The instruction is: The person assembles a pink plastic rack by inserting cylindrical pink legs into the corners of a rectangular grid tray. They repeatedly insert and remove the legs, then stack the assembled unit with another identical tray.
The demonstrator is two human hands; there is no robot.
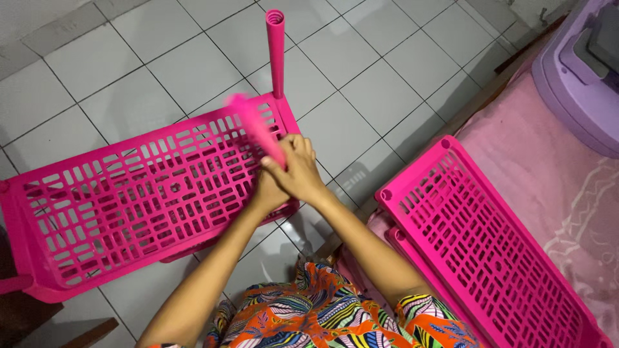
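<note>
- One view only, head camera, looking down at both hands over a tiled floor (pixel 161 58).
- Both hands meet at the near right corner of the pink slotted shelf (pixel 129 200), which lies flat on the floor.
- Right hand (pixel 298 171) sits on top, fingers wrapped around the lower end of a pink tube (pixel 256 129). Closed grip, holding the tube.
- Left hand (pixel 269 192) is just under the right one, mostly hidden by it; it looks clasped on the same tube end or the shelf corner, can't tell which.
- Tube's long axis runs from the hands up and to the left across the shelf; it is blurred, upper end free over the grid. Tube lies directly in the grip, extending away from the body.
- Key relation: tube's lower end sits at the shelf's corner socket, contact point hidden by the hands.
- Second pink tube (pixel 276 51) stands upright in the far right corner of the same shelf, well apart from the hands.
- Stacked pink shelves (pixel 490 251) lean on the right, beside a pink cloth (pixel 548 167); lilac appliance (pixel 580 71) at top right.
</note>
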